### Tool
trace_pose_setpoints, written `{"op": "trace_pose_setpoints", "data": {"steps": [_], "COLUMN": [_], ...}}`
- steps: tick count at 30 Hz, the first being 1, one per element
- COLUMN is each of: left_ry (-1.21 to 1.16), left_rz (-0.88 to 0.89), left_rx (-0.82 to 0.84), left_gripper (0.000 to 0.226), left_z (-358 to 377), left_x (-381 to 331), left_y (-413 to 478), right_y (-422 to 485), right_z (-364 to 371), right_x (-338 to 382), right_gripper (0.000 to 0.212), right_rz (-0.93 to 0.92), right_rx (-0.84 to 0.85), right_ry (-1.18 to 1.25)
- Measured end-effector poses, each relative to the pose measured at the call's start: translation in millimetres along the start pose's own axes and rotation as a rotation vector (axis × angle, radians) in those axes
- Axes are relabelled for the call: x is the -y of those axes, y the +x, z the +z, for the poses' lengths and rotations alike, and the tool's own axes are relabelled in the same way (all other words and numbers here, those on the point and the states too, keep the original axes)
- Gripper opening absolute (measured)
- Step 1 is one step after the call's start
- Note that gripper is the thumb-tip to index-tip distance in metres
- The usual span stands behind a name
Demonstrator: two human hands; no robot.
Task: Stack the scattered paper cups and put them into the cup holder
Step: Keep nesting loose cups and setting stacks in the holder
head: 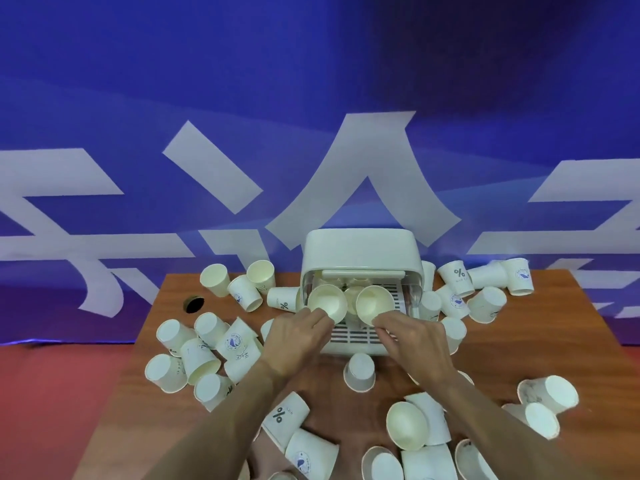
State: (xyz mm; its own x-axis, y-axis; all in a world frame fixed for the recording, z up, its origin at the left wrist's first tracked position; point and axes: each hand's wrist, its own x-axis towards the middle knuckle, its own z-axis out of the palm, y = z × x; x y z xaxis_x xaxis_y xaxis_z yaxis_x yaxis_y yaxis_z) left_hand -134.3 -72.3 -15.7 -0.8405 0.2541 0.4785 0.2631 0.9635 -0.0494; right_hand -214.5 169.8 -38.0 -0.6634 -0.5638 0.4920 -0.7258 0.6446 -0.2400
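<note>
My left grip [294,336] pinches the left cup [327,302], my right grip [412,336] pinches the right cup [374,304], both cups mouth-toward-me at the holder's [360,244] open front, with loose cups [360,372] strewn around it on the worktop [536,341].

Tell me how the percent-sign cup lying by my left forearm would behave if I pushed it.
Lying on its side, the percent-sign cup would probably roll, curving because it tapers. It looks like thin, empty paper, so likely light and easily crushed. The logo cup right beside it might block it soon.
</note>
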Motion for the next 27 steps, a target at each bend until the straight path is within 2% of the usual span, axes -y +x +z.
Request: {"op": "trace_pose_setpoints", "data": {"steps": [4,9,20,27], "left_ry": [0.005,-0.006,-0.023,-0.079], "left_rz": [-0.047,-0.054,-0.106,-0.132], "left_rx": [-0.042,-0.019,-0.025,0.006], "left_gripper": [0.030,0.014,0.015,0.018], "left_z": [5,12,30,36], "left_x": [6,12,13,17], "left_y": [-7,-11,-18,-17], "right_y": [0,0,-3,1], "right_z": [5,11,36,46], "right_x": [5,8,1,0], "right_gripper": [0.004,0.004,0.006,0.006], "right_rz": [-0.002,0.008,0.049,0.094], "right_rx": [-0.002,-0.007,-0.014,0.056], "right_ry": [-0.012,-0.033,-0.052,-0.060]}}
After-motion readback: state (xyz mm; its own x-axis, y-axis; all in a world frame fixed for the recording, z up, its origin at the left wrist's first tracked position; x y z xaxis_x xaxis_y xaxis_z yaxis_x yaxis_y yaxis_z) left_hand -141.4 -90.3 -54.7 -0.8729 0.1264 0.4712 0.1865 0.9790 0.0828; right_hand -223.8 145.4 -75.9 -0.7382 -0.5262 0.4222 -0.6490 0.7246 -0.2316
